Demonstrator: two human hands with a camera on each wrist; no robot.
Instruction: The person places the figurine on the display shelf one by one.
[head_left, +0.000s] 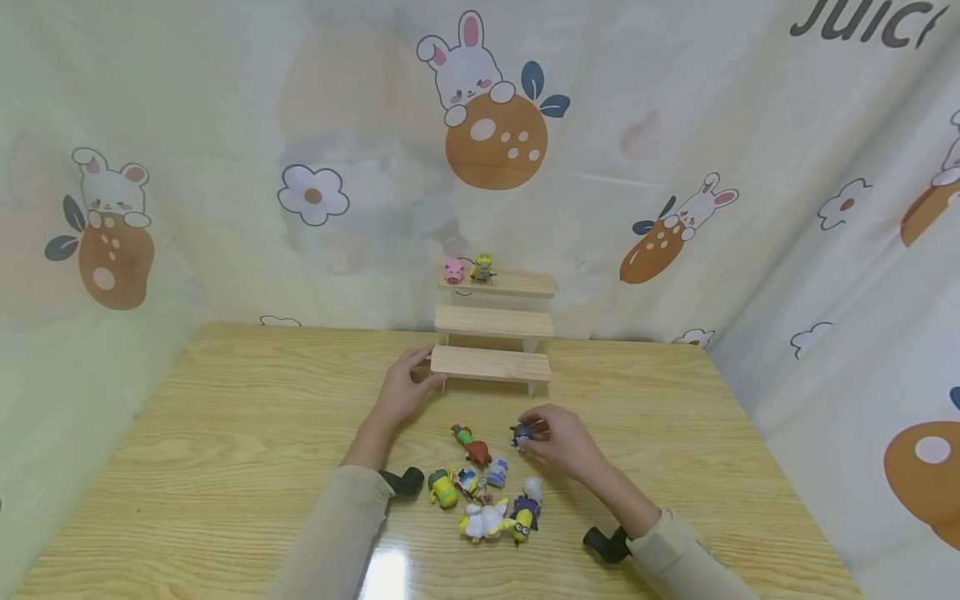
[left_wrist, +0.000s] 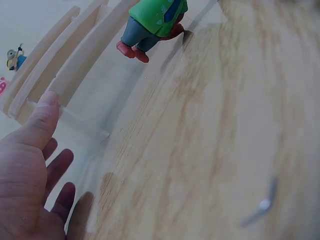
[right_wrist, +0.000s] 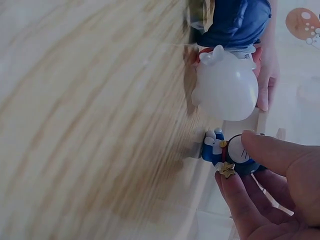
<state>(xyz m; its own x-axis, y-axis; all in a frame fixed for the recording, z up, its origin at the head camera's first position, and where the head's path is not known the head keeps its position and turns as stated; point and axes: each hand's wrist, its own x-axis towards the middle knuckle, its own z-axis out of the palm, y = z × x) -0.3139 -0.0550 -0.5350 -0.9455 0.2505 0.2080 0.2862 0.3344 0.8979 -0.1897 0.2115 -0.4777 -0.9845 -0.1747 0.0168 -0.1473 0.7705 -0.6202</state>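
A three-step wooden stand [head_left: 491,364] is at the back of the table [head_left: 225,433]. My left hand [head_left: 423,367] holds the left end of its lowest step, thumb [left_wrist: 47,107] against the step's edge [left_wrist: 85,55]. In front of the stand my right hand [head_left: 528,433] pinches a small blue and white figure [head_left: 521,433] just above the tabletop. The right wrist view shows thumb and fingers [right_wrist: 270,150] closed on this figure [right_wrist: 212,150], which carries a gold star. A pink pig [head_left: 453,270] and a yellow minion [head_left: 482,267] are on the top step.
Several toy figures lie between my forearms: a green and red one [head_left: 470,442], a yellow minion [head_left: 443,488], a white-headed one [head_left: 531,490]. The green one [left_wrist: 155,20] lies close to the stand. A printed curtain [head_left: 495,142] hangs behind and beside the table.
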